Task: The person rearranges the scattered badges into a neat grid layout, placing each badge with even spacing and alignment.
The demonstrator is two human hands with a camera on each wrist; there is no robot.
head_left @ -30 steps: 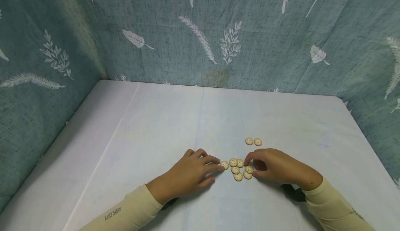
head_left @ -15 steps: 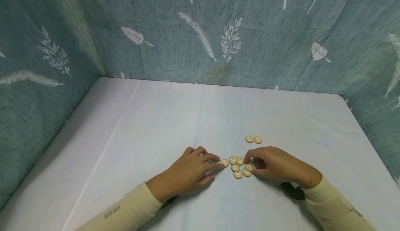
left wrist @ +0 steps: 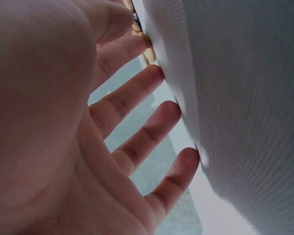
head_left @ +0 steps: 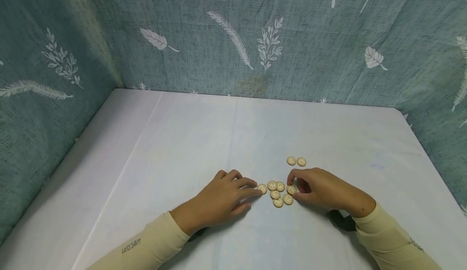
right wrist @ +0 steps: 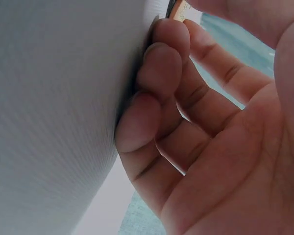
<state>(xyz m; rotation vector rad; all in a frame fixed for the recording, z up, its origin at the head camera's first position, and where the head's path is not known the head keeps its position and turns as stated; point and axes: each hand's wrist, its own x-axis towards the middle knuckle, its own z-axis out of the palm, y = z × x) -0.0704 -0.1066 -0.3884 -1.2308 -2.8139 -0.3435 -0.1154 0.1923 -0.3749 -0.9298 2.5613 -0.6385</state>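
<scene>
In the head view, round cream-coloured buttons lie on the white cloth. My right hand (head_left: 321,187) pinches one button (head_left: 291,190) between thumb and forefinger at the cluster's right side. A sliver of a button (right wrist: 178,10) shows by those fingertips in the right wrist view, where the other fingers curl in against the cloth. My left hand (head_left: 228,199) rests with spread, relaxed fingers, one fingertip on the edge of the leftmost button (head_left: 262,188). Between the hands, several buttons (head_left: 275,194) lie close together, some edge to edge.
Two more buttons (head_left: 291,161) lie side by side beyond the right hand. The white-covered table (head_left: 175,140) reaches back to a green leaf-patterned cloth (head_left: 204,55), which also hangs along both sides.
My right hand has drawn its button away from me, off the button it overlapped. The left hand stays on the leftmost button. The head view has shifted slightly.
</scene>
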